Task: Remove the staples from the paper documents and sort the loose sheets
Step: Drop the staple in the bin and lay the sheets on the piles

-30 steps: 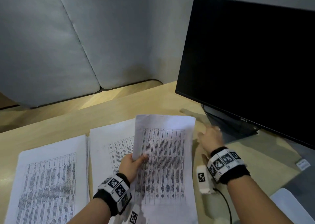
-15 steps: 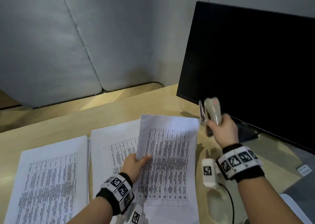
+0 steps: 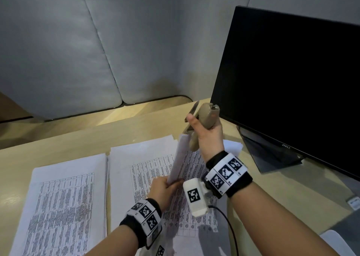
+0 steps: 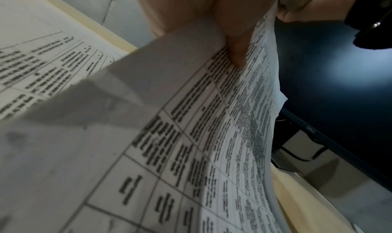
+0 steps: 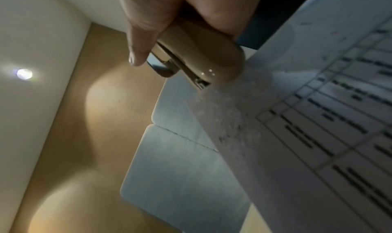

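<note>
My left hand [image 3: 165, 185] pinches the lower edge of a stapled document [image 3: 178, 158] of printed tables, tilted up nearly edge-on above the desk. In the left wrist view my thumb [image 4: 237, 48] presses on its top sheet [image 4: 191, 136]. My right hand [image 3: 202, 127] grips a beige stapler-like tool [image 3: 206, 117], held upright. Its lower end meets the document's top corner. The right wrist view shows the tool's nose [image 5: 203, 68] at the paper's edge [image 5: 297, 119]. The staple itself is not visible.
Two stacks of printed sheets lie flat on the wooden desk [image 3: 58, 138]: one at the left [image 3: 64, 207], one in the middle [image 3: 140, 168]. A black monitor [image 3: 292, 80] on its stand [image 3: 272, 154] fills the right. Grey padded panels [image 3: 78, 51] back the desk.
My right hand took the beige tool from beside the monitor stand, raised it and brought it to the document's top corner. My left hand turned the document up on edge.
</note>
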`<state>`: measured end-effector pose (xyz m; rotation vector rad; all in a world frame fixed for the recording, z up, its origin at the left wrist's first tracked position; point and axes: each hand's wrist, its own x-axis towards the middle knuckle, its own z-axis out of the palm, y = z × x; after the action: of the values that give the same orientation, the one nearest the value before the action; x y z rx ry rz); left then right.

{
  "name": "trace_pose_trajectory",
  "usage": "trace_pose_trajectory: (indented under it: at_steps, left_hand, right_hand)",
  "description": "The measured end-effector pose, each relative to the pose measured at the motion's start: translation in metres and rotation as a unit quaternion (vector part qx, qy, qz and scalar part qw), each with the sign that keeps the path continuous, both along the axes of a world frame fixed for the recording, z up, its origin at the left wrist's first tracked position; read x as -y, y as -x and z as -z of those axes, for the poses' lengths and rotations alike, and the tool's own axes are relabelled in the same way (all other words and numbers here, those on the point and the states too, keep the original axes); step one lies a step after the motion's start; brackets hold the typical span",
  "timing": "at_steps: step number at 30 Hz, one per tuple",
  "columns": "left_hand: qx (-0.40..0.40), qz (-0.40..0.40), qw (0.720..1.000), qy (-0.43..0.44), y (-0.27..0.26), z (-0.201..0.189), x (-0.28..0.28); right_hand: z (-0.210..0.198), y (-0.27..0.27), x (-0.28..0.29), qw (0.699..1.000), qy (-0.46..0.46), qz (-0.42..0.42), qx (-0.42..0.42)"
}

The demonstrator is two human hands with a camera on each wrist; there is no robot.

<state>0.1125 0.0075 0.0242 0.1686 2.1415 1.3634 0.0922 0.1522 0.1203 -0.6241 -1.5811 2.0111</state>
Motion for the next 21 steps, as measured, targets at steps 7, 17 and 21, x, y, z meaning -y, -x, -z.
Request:
trace_pose_trajectory:
  at_steps: [7, 17, 21]
  left_hand:
    - [0.012, -0.004, 1.0, 0.002, -0.004, 0.003, -0.003]
    - [-0.036, 0.062, 0.997, 0.026, -0.006, 0.005, 0.0]
    - [-0.019, 0.057, 0.997, 0.049, 0.0, 0.014, 0.009]
  right_hand:
    - [0.012, 0.006, 0.013, 0.996, -0.002, 0.038, 0.078]
    - [0.016, 0.0, 0.009, 0.996, 0.016, 0.052, 0.072]
    - [0.026, -0.013, -0.018, 0.991, -0.028, 0.117, 0.065]
